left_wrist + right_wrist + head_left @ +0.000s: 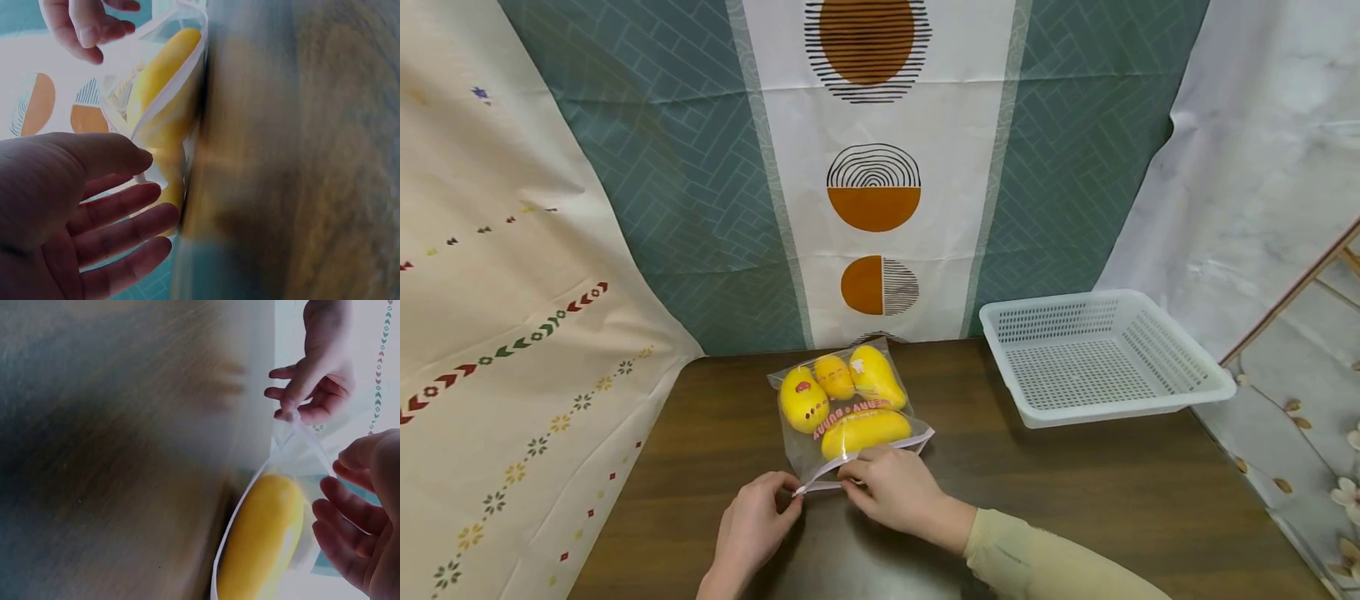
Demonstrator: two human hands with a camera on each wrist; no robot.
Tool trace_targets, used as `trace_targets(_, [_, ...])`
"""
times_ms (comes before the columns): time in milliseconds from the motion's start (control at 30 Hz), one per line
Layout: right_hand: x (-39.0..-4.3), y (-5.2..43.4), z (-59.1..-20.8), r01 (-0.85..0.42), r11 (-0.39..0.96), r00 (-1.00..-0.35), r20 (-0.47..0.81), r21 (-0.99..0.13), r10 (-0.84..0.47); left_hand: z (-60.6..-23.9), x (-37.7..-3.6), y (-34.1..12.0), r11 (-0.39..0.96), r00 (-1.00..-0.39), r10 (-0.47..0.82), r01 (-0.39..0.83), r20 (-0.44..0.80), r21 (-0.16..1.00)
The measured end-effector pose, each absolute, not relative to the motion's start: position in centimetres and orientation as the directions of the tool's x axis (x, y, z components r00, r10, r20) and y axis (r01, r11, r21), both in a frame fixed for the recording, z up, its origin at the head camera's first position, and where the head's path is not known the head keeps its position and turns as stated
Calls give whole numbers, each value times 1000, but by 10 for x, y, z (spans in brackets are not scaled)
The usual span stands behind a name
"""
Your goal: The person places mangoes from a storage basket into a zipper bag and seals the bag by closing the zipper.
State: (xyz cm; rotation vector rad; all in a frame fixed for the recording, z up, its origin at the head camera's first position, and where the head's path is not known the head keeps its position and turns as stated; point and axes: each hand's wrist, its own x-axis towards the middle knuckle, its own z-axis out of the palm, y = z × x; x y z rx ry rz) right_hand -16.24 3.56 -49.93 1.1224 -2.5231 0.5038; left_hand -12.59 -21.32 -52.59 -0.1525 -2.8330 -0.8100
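Observation:
A clear zip bag (801,448) with pink lettering lies on the table, its white-edged mouth towards me and gaping. Inside are several yellow fruits, among them a long one (865,433) nearest the mouth and a mango-shaped one (877,377) at the back. My left hand (752,518) pinches the bag's near left corner between thumb and index finger, other fingers loosely spread. My right hand (901,490) reaches over the mouth; in the right wrist view its thumb and index finger (349,476) pinch the upper white edge. The long fruit (259,544) shows through the opening.
A white perforated plastic basket (1123,411) stands on the dark wooden table (1060,483) at the back right. Patterned cloths hang behind the table (700,208) and at the left side (527,333), with a marble-patterned sheet (1262,208) at the right.

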Motion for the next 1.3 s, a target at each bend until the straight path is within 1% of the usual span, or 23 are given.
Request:
trace_targets(133, [-165,33,-499,-779,613,-597,458,-133,-658,-524,-125,-213,832,-970,30,158,240,532])
trace_targets(367, [-177,23,-497,-831,555,-455,529,38,-716,-526,-129,-214,823,-931,29,228,364,520])
trace_targets(433, [-179,20,-497,-833,550,-434,548,59,-715,-527,-129,-215,822,-911,33,258,410,507])
trace_targets(600, [-181,12,-497,-824,563,-443,543,69,-714,-527,-128,-216,835,-854,53,322,517,446])
trace_targets(767, [-180,9,-501,-783,605,-477,485,144,-733,-525,-127,-219,858,-816,85,352,572,375])
trace_targets(900, [-177,11,-506,-760,619,-504,423,196,-753,-525,-126,-221,866,-814,80,343,576,364])
trace_targets(1033, [-176,10,-507,-772,613,-511,406,171,-758,-525,-126,-221,857,-817,77,347,572,380])
trace_targets(1167, [-176,3,-504,-783,606,-503,431,140,-750,-525,-126,-221,842,-820,90,366,566,397])
trace_targets(1300, [-176,-5,-503,-791,592,-473,457,158,-754,-525,-127,-221,832,-819,106,384,565,401])
